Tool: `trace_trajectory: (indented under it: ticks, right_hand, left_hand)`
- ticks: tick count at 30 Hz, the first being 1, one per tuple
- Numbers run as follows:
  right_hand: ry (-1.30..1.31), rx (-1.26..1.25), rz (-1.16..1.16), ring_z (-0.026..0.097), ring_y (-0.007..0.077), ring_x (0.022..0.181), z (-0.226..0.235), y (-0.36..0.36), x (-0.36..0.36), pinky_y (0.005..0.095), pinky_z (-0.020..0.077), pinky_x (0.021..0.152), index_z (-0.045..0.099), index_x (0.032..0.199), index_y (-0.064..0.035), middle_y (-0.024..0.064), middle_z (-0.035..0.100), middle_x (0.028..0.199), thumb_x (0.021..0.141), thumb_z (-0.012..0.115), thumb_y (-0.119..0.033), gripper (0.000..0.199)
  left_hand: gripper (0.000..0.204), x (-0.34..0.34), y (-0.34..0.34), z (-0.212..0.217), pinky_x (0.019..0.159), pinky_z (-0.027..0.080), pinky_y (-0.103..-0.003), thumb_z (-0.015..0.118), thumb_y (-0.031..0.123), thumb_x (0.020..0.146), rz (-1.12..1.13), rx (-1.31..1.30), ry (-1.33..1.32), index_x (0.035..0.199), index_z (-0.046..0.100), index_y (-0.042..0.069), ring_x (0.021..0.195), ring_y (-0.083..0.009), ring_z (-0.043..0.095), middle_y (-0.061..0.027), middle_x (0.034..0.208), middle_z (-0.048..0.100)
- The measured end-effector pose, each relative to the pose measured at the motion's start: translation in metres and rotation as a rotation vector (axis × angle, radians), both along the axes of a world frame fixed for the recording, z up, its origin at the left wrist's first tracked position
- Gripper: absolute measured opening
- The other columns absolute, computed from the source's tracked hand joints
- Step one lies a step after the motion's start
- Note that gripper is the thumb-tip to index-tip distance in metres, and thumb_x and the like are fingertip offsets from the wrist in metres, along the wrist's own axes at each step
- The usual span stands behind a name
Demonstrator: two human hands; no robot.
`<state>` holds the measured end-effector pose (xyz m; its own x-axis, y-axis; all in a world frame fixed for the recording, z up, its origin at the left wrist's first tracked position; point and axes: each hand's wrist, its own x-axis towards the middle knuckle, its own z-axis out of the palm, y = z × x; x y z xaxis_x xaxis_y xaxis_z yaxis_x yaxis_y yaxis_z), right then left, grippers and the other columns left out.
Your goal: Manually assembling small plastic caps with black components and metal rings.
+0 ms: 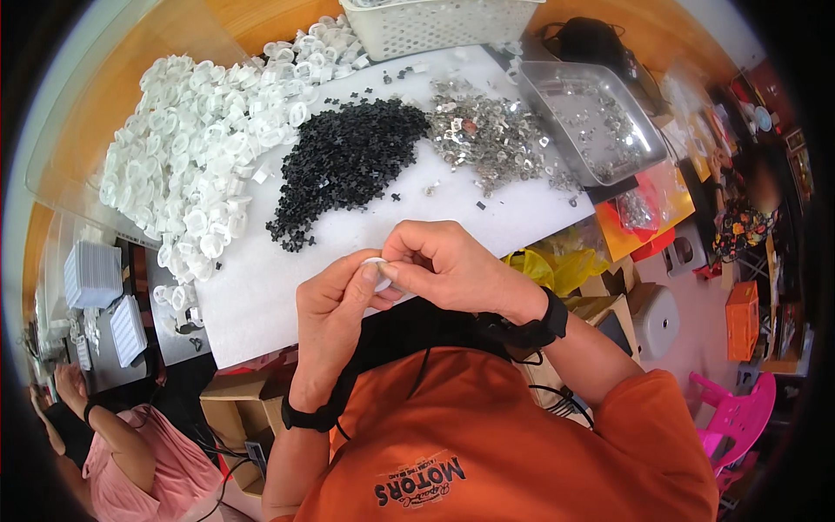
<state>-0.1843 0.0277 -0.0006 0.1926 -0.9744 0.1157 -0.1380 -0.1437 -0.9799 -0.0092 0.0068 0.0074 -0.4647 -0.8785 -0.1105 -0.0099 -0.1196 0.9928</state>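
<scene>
Close to my body, just over the near edge of the white sheet [348, 291], both hands meet at a small round white plastic part [377, 262]. My left hand [335, 291] grips it between thumb and fingers. The fingertips of my right hand [439, 261] pinch at its top; anything tiny between them is hidden. Beyond my hands lies a heap of small black cross-shaped pieces [357, 157]. To its left spreads a big pile of white plastic parts [200, 139] like the held one. On its right is a scatter of small shiny metal pieces [491, 135].
A clear tray [600, 178] with more metal pieces stands at the right. At the back is a white perforated basket [444, 30]. A co-worker's arm [113, 426] shows at lower left, near stacked white trays [91, 274]. A pink chair [739, 418] and orange crate [742, 322] stand far right.
</scene>
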Motion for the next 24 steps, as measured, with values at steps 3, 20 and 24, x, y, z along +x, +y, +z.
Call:
trace_trajectory:
  ticks: [3, 20, 24]
  right_hand:
    - [0.011, -0.011, 0.002, 0.047, 0.0113, 0.054, -0.002, 0.000, 0.000, 0.0276, 0.0408, 0.051, 0.054, 0.079, -0.0004, 0.0048, 0.052, 0.060, 0.086, 0.059, -0.011, 0.013]
    - [-0.138, 0.134, 0.018, 0.046, 0.0004, 0.070, 0.003, 0.002, -0.002, 0.0177, 0.0395, 0.059, 0.055, 0.088, -0.0015, -0.0050, 0.052, 0.078, 0.091, 0.058, -0.008, 0.008]
    - [-0.220, 0.094, -0.091, 0.039, 0.0019, 0.060, 0.003, 0.004, 0.003, 0.0197, 0.0343, 0.051, 0.054, 0.084, -0.0021, -0.0053, 0.047, 0.068, 0.089, 0.059, -0.008, 0.009]
  left_hand:
    - [0.023, -0.001, 0.001, 0.000, 0.065, 0.053, -0.024, 0.050, 0.012, 0.095, 0.008, -0.035, -0.026, 0.104, 0.064, -0.005, 0.075, -0.0126, 0.065, -0.0093, 0.086, 0.067]
    - [0.033, 0.017, -0.006, -0.005, 0.074, 0.054, -0.029, 0.047, 0.014, 0.095, -0.129, 0.102, 0.158, 0.121, 0.056, -0.006, 0.086, -0.0212, 0.066, -0.0155, 0.102, 0.065]
    - [0.035, 0.013, -0.007, -0.006, 0.074, 0.054, -0.029, 0.047, 0.016, 0.097, -0.133, 0.077, 0.149, 0.124, 0.054, -0.004, 0.087, -0.0213, 0.066, -0.0151, 0.104, 0.064]
